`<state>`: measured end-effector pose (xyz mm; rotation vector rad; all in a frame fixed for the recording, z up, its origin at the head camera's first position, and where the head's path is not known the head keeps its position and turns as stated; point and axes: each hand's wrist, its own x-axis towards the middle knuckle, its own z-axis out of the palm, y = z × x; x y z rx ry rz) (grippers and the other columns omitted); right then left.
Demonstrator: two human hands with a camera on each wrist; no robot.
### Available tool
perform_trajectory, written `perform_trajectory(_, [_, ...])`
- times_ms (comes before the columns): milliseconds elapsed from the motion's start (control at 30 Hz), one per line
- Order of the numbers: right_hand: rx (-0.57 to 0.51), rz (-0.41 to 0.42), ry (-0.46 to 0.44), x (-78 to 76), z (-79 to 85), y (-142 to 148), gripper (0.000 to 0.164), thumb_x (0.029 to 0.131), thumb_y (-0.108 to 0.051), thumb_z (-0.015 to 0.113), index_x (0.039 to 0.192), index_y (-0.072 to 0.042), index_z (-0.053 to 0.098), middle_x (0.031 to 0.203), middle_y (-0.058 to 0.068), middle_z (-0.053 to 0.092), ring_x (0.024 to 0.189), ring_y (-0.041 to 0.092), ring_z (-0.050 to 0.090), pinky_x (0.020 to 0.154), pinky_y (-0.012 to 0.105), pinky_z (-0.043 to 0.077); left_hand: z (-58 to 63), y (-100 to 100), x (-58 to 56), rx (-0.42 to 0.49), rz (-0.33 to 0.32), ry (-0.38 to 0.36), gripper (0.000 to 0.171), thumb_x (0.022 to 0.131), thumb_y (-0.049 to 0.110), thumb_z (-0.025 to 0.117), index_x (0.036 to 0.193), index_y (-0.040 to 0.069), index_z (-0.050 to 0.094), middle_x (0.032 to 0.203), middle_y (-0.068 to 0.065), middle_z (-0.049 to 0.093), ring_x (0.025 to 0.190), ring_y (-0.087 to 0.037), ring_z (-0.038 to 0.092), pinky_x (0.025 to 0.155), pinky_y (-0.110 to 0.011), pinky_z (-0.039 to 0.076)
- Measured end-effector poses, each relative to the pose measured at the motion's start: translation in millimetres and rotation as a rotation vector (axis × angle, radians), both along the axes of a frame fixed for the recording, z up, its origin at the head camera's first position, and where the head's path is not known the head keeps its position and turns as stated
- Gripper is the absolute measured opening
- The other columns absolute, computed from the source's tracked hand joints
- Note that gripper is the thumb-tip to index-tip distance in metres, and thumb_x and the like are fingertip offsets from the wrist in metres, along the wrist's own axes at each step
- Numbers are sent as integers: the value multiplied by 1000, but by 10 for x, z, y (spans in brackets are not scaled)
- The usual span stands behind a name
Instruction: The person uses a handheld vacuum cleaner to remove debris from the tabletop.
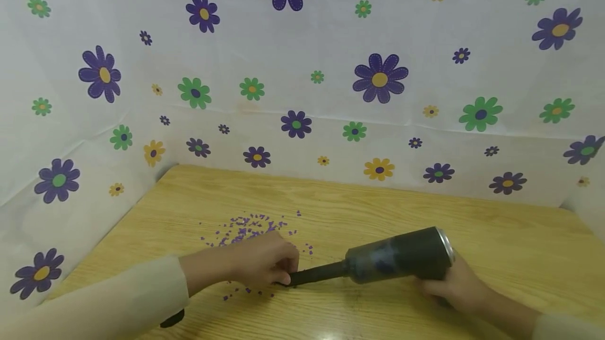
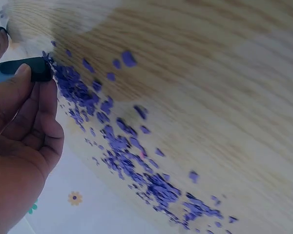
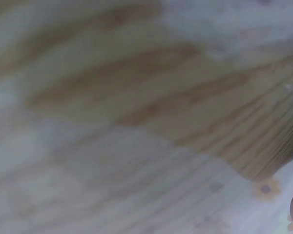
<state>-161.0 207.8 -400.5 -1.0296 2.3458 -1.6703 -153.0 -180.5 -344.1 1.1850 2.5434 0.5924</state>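
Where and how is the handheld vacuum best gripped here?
Probably at the wide rear end of the handheld vacuum, from the right and below, where the right hand holds it; the thick body likely carries most weight. The slim nozzle points left, its tip pinched by the left hand, so it seems better for steadying.

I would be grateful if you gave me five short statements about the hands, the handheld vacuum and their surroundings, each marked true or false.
1. The left hand pinches the nozzle of the handheld vacuum. True.
2. The purple bits lie scattered on the table. True.
3. The right hand rests flat on the table. False: it holds the handheld vacuum near its wide end.
4. The backdrop is plain white. False: it is printed with flowers.
5. Both sleeves are pale. True.
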Motion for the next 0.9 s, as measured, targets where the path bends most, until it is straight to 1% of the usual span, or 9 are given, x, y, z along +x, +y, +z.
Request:
perform_trajectory(67, [2, -14, 1, -10, 9, -54, 35, 77, 11, 68, 102, -10, 54, 63, -6, 61, 48, 7, 56, 44, 29, 48, 0, -44, -2, 7, 3, 7, 5, 87, 7, 74, 87, 10, 70, 79, 7, 71, 72, 4, 60, 69, -13, 52])
perform_trajectory(200, [28, -66, -2, -31, 32, -147, 31, 76, 6, 70, 101, -2, 55, 61, -8, 60, 48, 6, 56, 46, 29, 49, 10, -122, -16, -5, 30, 21, 4, 88, 9, 73, 90, 11, 71, 82, 8, 72, 76, 2, 63, 73, -16, 54])
perform_trajectory(300, [32, -73, -44, -52, 52, -201, 30, 76, 5, 70, 101, 2, 53, 61, -8, 59, 46, 8, 56, 44, 31, 49, 11, -167, -48, -17, 44, 40, 3, 89, 10, 73, 90, 12, 71, 82, 9, 70, 75, 2, 62, 72, -17, 54])
perform_trajectory(367, [22, -56, -66, -69, 59, -223, 29, 78, 6, 68, 101, 5, 51, 62, -6, 60, 45, 10, 56, 42, 32, 49, 1, -183, -81, -22, 47, 53, 3, 89, 10, 73, 89, 12, 71, 81, 9, 70, 74, 3, 61, 72, -17, 54])
perform_trajectory(467, [-1, -32, -80, -92, 60, -231, 27, 79, 9, 68, 100, 6, 51, 63, -3, 60, 43, 13, 57, 41, 34, 50, -27, -182, -135, -23, 47, 73, 3, 88, 10, 73, 88, 12, 71, 80, 8, 70, 72, 3, 60, 71, -16, 54])
perform_trajectory(567, [-11, -38, -67, -102, 52, -197, 27, 78, 11, 67, 99, 5, 52, 64, -5, 61, 43, 13, 57, 40, 34, 49, -51, -146, -184, -24, 39, 85, 3, 88, 10, 73, 89, 11, 71, 80, 7, 71, 72, 3, 60, 71, -16, 54])
perform_trajectory(667, [-11, -52, -60, -110, 43, -146, 25, 78, 12, 67, 97, 4, 52, 65, -7, 61, 43, 12, 56, 40, 33, 49, -58, -95, -222, -20, 27, 91, 2, 89, 11, 73, 89, 10, 71, 79, 8, 70, 69, 3, 58, 68, -16, 53])
perform_trajectory(800, [-14, -52, -52, -122, 32, -93, 25, 80, 11, 67, 97, 2, 51, 66, -7, 59, 44, 12, 56, 40, 34, 49, -30, -35, -249, -16, 23, 90, 4, 90, 9, 72, 87, 10, 69, 76, 7, 68, 63, 3, 55, 62, -15, 50])
perform_trajectory(900, [-43, -45, -56, -129, 25, -59, 24, 80, 14, 65, 96, 2, 51, 65, -7, 60, 44, 12, 56, 39, 34, 50, 5, -5, -263, -19, 29, 111, 3, 90, 7, 71, 88, 10, 70, 78, 6, 70, 64, 3, 56, 63, -14, 50])
